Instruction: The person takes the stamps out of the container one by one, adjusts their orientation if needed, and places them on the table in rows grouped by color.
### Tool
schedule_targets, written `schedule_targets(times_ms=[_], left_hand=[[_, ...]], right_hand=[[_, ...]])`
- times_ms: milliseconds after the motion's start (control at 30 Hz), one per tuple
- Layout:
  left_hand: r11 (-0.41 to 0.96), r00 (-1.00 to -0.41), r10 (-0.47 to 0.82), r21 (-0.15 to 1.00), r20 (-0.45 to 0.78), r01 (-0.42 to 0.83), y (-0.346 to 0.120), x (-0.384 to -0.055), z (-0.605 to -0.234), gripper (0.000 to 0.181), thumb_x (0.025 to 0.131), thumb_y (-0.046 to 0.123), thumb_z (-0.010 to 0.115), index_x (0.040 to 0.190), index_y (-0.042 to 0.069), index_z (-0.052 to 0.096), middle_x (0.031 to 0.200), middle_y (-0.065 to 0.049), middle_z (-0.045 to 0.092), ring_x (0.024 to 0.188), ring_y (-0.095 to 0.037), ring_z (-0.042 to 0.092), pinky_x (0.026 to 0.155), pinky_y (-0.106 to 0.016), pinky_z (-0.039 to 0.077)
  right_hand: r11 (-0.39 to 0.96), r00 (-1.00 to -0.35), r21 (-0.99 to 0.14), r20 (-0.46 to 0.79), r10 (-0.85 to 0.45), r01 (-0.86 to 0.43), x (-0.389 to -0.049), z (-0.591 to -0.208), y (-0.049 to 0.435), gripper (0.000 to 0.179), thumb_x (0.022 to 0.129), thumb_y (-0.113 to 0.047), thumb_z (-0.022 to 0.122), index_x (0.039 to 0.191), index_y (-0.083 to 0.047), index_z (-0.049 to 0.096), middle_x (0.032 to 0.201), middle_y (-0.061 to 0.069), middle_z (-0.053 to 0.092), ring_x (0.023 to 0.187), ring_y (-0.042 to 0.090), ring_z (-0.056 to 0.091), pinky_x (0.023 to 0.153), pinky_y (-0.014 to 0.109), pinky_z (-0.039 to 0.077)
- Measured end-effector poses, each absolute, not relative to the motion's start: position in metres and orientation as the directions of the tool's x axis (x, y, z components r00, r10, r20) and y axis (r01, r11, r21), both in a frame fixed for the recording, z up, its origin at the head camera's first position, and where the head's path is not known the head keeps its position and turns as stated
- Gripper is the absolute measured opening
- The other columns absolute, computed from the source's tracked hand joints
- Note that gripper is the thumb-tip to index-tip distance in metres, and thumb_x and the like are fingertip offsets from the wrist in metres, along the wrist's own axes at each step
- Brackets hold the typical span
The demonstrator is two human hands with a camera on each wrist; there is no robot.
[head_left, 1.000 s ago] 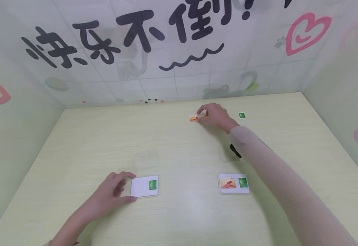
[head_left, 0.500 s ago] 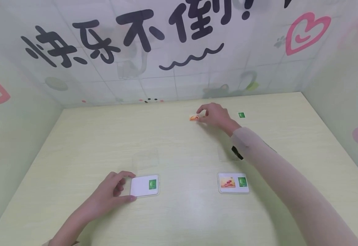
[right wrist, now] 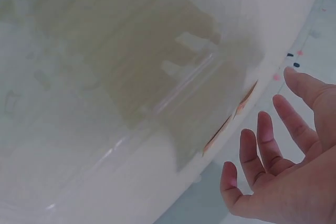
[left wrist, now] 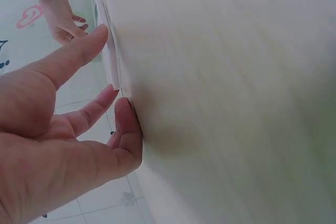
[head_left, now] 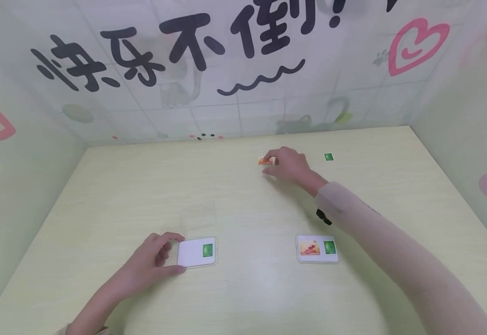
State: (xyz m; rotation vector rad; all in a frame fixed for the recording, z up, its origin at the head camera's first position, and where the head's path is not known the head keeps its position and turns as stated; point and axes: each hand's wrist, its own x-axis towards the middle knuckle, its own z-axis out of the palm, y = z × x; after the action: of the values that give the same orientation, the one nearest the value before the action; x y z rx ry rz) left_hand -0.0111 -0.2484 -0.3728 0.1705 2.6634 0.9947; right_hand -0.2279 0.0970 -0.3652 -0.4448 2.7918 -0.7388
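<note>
At the front left, my left hand (head_left: 153, 260) holds a white card (head_left: 190, 253) with a clear rim by two opposite edges, between thumb and forefinger. A green stamp-like picture (head_left: 207, 250) shows at the card's right end. My right hand (head_left: 288, 165) is far back on the table, fingers spread and bent. Its forefinger overlaps a small orange picture piece (head_left: 262, 161) in the head view. In the right wrist view that orange piece (right wrist: 216, 136) lies on the table, and the fingertips look apart from it.
A second clear-rimmed card (head_left: 317, 259) at the front right bears an orange and a green picture. A loose green picture piece (head_left: 329, 157) lies at the back right. A transparent sheet (head_left: 198, 215) lies behind the left card. Printed walls (head_left: 243, 111) bound the table.
My right thumb has moved off the orange piece toward the front, and the hand has shifted slightly forward toward me. My left hand and its card have stayed put.
</note>
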Motion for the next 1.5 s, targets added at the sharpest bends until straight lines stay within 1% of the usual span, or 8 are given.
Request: schedule_targets(times_ms=[200,333,467,567,800,1067,1300,1500], left_hand=[[0.774,-0.949,0.205,0.633,-0.24,0.007,-0.247,-0.012,-0.373,0.061,0.082,0.018,0.092,0.135,0.011,0.062,0.106,-0.007,0.051,0.094,-0.019,0.047,0.075,-0.023,0.047],[0.787,-0.95,0.216,0.616,-0.227,0.032,-0.247,-0.011,-0.372,0.061,0.083,0.02,0.091,0.135,0.012,0.062,0.104,-0.007,0.05,0.093,-0.019,0.046,0.074,-0.023,0.045],[0.795,-0.949,0.226,0.605,-0.222,0.048,-0.247,-0.011,-0.372,0.06,0.084,0.021,0.09,0.136,0.013,0.062,0.104,-0.006,0.05,0.093,-0.019,0.046,0.074,-0.024,0.044],[0.801,-0.947,0.232,0.596,-0.223,0.056,-0.246,-0.011,-0.371,0.06,0.084,0.022,0.09,0.136,0.013,0.062,0.106,-0.007,0.051,0.094,-0.02,0.047,0.074,-0.025,0.044],[0.833,-0.938,0.236,0.55,-0.254,0.06,-0.245,-0.011,-0.368,0.061,0.087,0.026,0.088,0.14,0.014,0.06,0.111,-0.008,0.053,0.098,-0.021,0.051,0.077,-0.031,0.046],[0.867,-0.936,0.232,0.492,-0.265,0.075,-0.243,-0.012,-0.363,0.06,0.087,0.026,0.088,0.14,0.015,0.061,0.11,-0.008,0.055,0.097,-0.021,0.055,0.076,-0.034,0.048],[0.859,-0.935,0.236,0.507,-0.265,0.073,-0.244,-0.012,-0.361,0.06,0.087,0.027,0.087,0.14,0.015,0.06,0.11,-0.009,0.055,0.099,-0.022,0.056,0.078,-0.038,0.049],[0.855,-0.936,0.243,0.512,-0.254,0.083,-0.245,-0.011,-0.361,0.061,0.088,0.028,0.087,0.141,0.015,0.06,0.112,-0.007,0.055,0.103,-0.023,0.057,0.079,-0.037,0.049]], right_hand=[[0.824,-0.917,-0.506,-0.143,-0.372,-0.255,-0.212,-0.364,0.088,0.036,0.098,-0.031,0.075,0.132,-0.018,0.073,0.107,0.007,0.069,0.101,0.026,0.061,0.099,0.056,0.041],[0.81,-0.901,-0.5,-0.121,-0.416,-0.307,-0.202,-0.363,0.082,0.035,0.097,-0.031,0.077,0.128,-0.016,0.074,0.106,0.006,0.071,0.099,0.024,0.064,0.098,0.058,0.043],[0.786,-0.881,-0.503,-0.093,-0.465,-0.361,-0.193,-0.364,0.077,0.033,0.097,-0.029,0.079,0.126,-0.015,0.075,0.11,0.004,0.073,0.102,0.022,0.065,0.094,0.056,0.047],[0.774,-0.868,-0.502,-0.086,-0.488,-0.385,-0.187,-0.363,0.075,0.032,0.097,-0.029,0.079,0.125,-0.016,0.075,0.112,0.003,0.073,0.104,0.022,0.065,0.093,0.055,0.047],[0.75,-0.842,-0.514,-0.093,-0.531,-0.417,-0.174,-0.361,0.07,0.032,0.097,-0.03,0.078,0.127,-0.019,0.075,0.107,0.004,0.069,0.099,0.021,0.063,0.088,0.048,0.044],[0.69,-0.784,-0.547,-0.095,-0.613,-0.474,-0.167,-0.361,0.063,0.032,0.097,-0.027,0.079,0.128,-0.018,0.075,0.112,0.006,0.07,0.104,0.022,0.063,0.088,0.047,0.046],[0.662,-0.757,-0.562,-0.093,-0.647,-0.497,-0.162,-0.359,0.06,0.032,0.097,-0.026,0.079,0.127,-0.017,0.075,0.114,0.006,0.071,0.103,0.022,0.063,0.08,0.038,0.048],[0.65,-0.744,-0.565,-0.092,-0.662,-0.508,-0.161,-0.359,0.059,0.031,0.097,-0.025,0.079,0.127,-0.016,0.075,0.114,0.006,0.07,0.104,0.022,0.063,0.081,0.036,0.048]])
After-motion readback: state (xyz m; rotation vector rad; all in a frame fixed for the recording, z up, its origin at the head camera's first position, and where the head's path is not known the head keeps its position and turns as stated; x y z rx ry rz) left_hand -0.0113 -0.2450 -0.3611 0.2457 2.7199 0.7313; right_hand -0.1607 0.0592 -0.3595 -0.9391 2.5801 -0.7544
